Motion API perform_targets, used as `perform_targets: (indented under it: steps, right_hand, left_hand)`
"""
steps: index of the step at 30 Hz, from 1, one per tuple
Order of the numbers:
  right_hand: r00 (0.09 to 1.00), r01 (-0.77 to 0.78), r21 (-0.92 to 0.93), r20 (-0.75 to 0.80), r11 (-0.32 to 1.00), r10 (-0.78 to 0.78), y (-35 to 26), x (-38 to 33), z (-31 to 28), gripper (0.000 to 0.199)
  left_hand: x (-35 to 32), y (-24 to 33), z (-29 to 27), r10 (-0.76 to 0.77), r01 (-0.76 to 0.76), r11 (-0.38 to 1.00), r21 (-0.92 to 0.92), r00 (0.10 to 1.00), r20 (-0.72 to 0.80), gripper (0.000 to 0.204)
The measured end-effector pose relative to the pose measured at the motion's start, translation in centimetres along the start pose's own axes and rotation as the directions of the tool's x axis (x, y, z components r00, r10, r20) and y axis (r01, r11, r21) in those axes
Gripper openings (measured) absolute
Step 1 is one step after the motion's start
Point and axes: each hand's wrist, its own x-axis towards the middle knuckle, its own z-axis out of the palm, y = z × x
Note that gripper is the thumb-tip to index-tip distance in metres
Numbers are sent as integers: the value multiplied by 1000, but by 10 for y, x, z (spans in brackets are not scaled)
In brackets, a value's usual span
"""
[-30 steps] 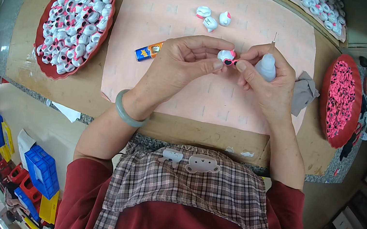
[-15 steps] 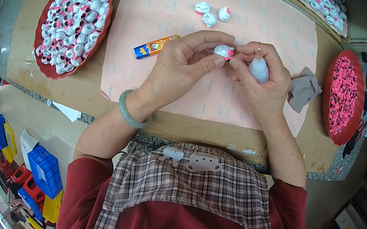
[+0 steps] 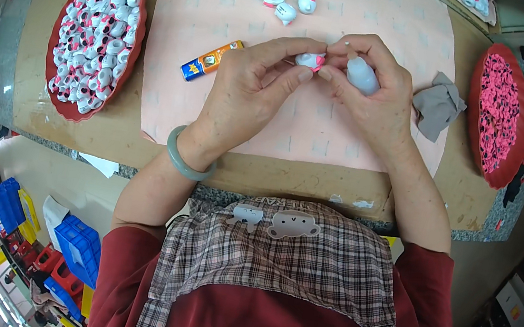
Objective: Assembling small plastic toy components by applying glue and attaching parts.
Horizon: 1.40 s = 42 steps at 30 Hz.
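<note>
1. Figurine (image 3: 306, 60) in hand: one, above the frame's centre, clamped between the thumb and fingers of the left hand (image 3: 255, 82).
2. One pale squeeze bottle (image 3: 362, 76) is gripped in the right hand (image 3: 389, 98); its thumb and forefinger come close to the figurine, though I cannot tell whether they touch it.
3. Three loose figurines (image 3: 285, 13) lie grouped at upper middle. One orange-and-blue tube (image 3: 211, 60) lies left of the hands, one grey cloth (image 3: 438, 105) right of them.
4. Two red trays: the left tray (image 3: 74, 116) holds heaped white figurines (image 3: 98, 40), the right tray (image 3: 522, 132) pink-and-black pieces (image 3: 496, 107), both too many to count.
5. Pink sheet (image 3: 372, 15) over brown board (image 3: 314, 183), with speckled stone (image 3: 485, 232) at the edge.
6. Lower left, two blue crates (image 3: 77, 247) show beside the pale floor (image 3: 41, 161).
7. The held figurine is rounded and white, bright pink at its right end; fingers cover part of it.
</note>
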Motion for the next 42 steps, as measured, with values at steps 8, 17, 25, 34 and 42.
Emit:
perform_targets:
  steps: [8,17,25,34,42]
  right_hand:
    - [993,100,-124,82,987,-91,4,4,-7,22]
    - [999,32,-21,-32,999,-33,5,0,8,23]
    - [995,-92,165,-28,982,98,4,2,14,22]
    - [951,-306,503,138,808,275,-12,2,6,23]
    - [990,-133,529,36,838,134,-6,-3,16,26]
  left_hand:
    - [1,0,2,-25,25,999,-24,1000,13,25]
    - [-3,3,4,-133,128,972,-196,991,-17,24]
    - [-1,4,1,-209,186,936,-299,977,-46,24]
    - [2,0,2,-206,175,757,-630,978,24,25]
    - [-3,8,7,-119,92,885,-456,992,-30,25]
